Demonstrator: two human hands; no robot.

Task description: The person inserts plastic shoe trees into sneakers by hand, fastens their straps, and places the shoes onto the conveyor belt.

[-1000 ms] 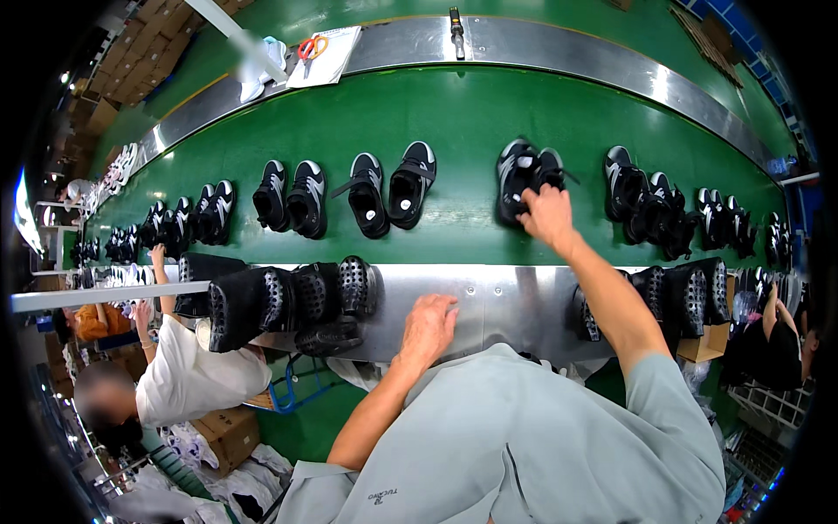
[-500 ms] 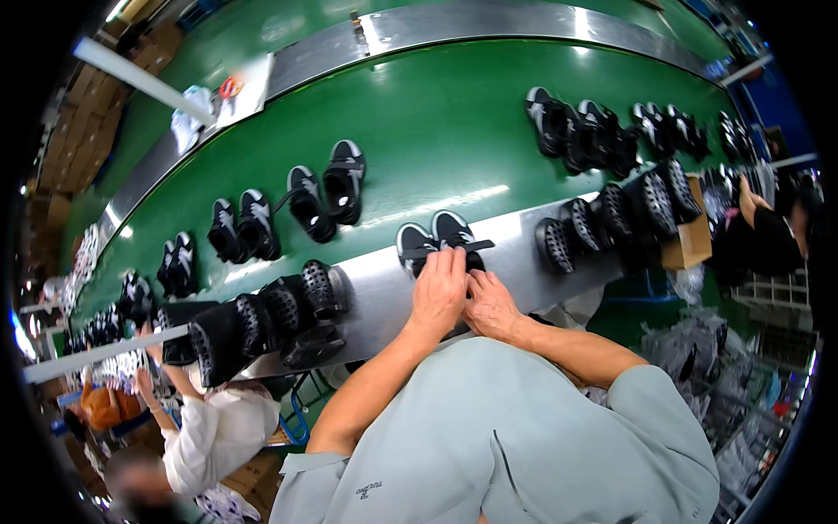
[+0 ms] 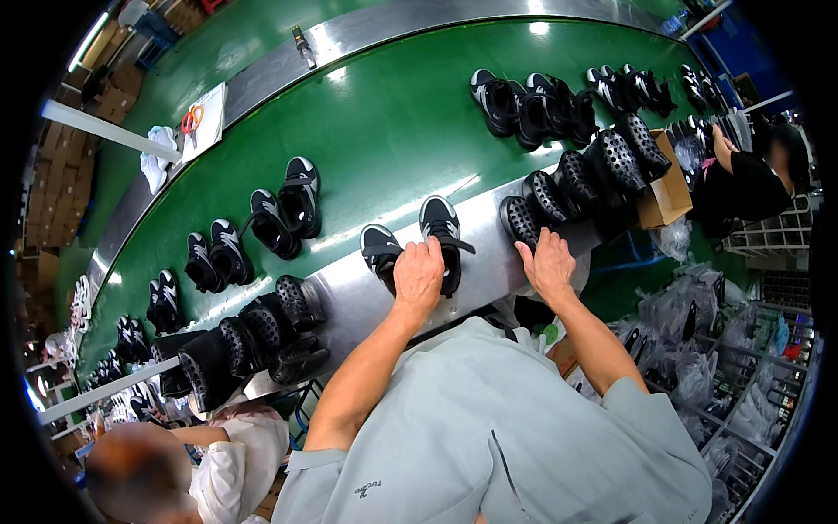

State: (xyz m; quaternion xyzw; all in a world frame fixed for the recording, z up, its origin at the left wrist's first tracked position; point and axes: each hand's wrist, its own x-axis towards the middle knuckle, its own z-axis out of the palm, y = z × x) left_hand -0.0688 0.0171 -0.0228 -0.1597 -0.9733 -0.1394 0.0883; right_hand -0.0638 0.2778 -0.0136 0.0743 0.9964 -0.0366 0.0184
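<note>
Two black sneakers with light grey trim stand side by side on the metal edge before me, the left sneaker and the right sneaker, toes pointing away. A loose black strap sticks out from the right one. My left hand is closed at the inner side of the pair, its curled fingers on a sneaker; the fingertips are partly hidden. My right hand is apart from the pair, with fingers stretched and thumb spread. Its fingertips reach the near end of a black shoe-shaped form with a dotted surface.
More dotted black forms stand in rows at right and at left. Sneaker pairs line the green belt. A cardboard box is at the right, near a co-worker. Another person in white sits at the left. Scissors lie beyond the belt.
My hands were together at the sneakers; my right hand has moved off to the right, to the dotted form. The two sneakers stand farther apart. My view has shifted.
</note>
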